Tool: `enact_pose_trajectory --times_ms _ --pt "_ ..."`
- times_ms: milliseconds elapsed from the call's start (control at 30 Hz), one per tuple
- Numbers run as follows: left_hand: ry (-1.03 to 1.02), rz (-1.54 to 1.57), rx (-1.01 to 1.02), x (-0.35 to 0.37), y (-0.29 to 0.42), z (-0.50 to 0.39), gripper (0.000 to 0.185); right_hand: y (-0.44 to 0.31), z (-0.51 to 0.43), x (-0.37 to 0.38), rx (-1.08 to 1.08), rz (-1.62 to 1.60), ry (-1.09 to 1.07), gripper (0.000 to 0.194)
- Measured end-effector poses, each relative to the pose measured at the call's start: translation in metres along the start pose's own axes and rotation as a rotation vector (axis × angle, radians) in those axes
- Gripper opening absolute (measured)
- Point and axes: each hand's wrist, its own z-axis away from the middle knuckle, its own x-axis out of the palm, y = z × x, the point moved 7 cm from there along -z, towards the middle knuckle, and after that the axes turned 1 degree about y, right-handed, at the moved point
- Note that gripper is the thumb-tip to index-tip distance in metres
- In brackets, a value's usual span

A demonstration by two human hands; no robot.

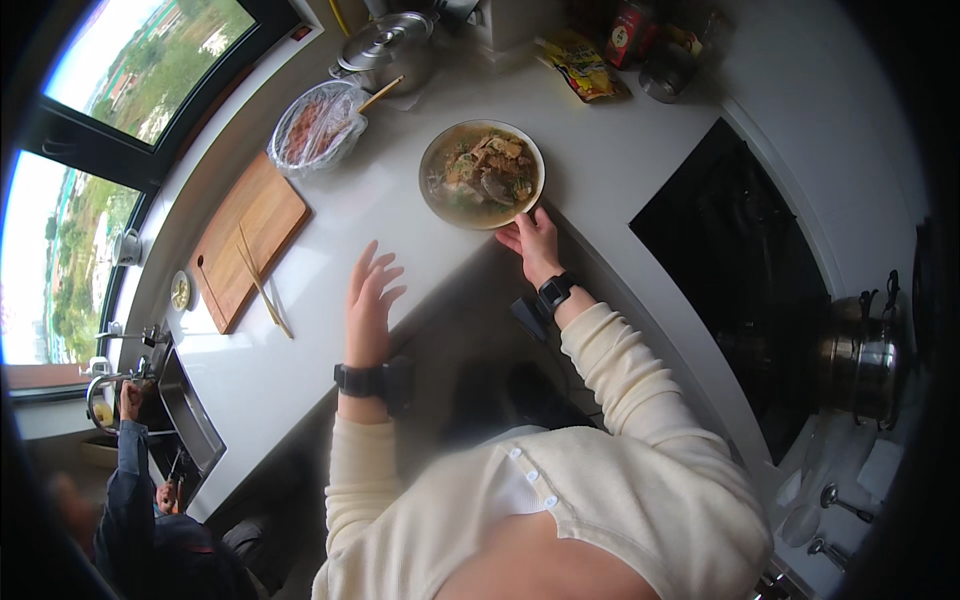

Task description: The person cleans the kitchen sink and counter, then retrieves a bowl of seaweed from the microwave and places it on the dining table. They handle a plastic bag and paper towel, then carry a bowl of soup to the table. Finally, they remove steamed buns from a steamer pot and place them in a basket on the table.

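Note:
A wide dish of stewed food in broth (482, 174) rests on the white countertop (352, 217), close to its front edge. My right hand (534, 244) is at the near rim of the dish, with its fingertips against or just under the rim; whether it bears any weight cannot be told. To the left, my left hand (370, 304) is raised over the counter's edge with its fingers apart, holding nothing. Both wrists wear dark bands. Wooden chopsticks (259, 285) lie partly on a wooden cutting board (251, 232) further left.
A plastic-covered bowl (316, 127) and a lidded steel pot (386, 56) stand at the back left. Food packets (583, 69) and a jar (666, 71) are at the back right. The black cooktop (735, 270) lies right. Another person (139, 480) is at the sink (191, 412).

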Motion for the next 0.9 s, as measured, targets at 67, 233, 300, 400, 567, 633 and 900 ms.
enact_pose_trajectory --times_ms 67,233,300,400,567,633,900 --pt "-0.069 -0.047 -0.030 -0.001 -0.018 -0.053 0.054 -0.005 0.002 0.001 -0.027 0.001 0.044 0.023" --pt "-0.148 0.003 -0.223 0.015 -0.073 -0.152 0.052 -0.010 0.015 0.001 -0.047 0.030 0.104 0.027" --pt "-0.272 0.071 -0.209 0.028 -0.079 -0.161 0.047 -0.010 0.024 -0.003 -0.040 0.043 0.134 0.029" --pt "-0.432 0.100 -0.164 0.044 -0.072 -0.151 0.044 -0.007 0.042 -0.012 -0.030 0.057 0.165 0.032" --pt "-0.501 -0.019 -0.306 0.067 -0.069 -0.110 0.042 -0.012 0.090 -0.035 -0.046 0.102 0.216 0.038" --pt "-0.549 0.047 -0.337 0.076 -0.068 -0.084 0.042 -0.014 0.118 -0.049 -0.021 0.056 0.230 0.040" --pt "-0.855 0.072 -0.442 0.126 -0.081 0.061 0.039 -0.021 0.288 -0.122 -0.123 -0.033 0.340 0.047"
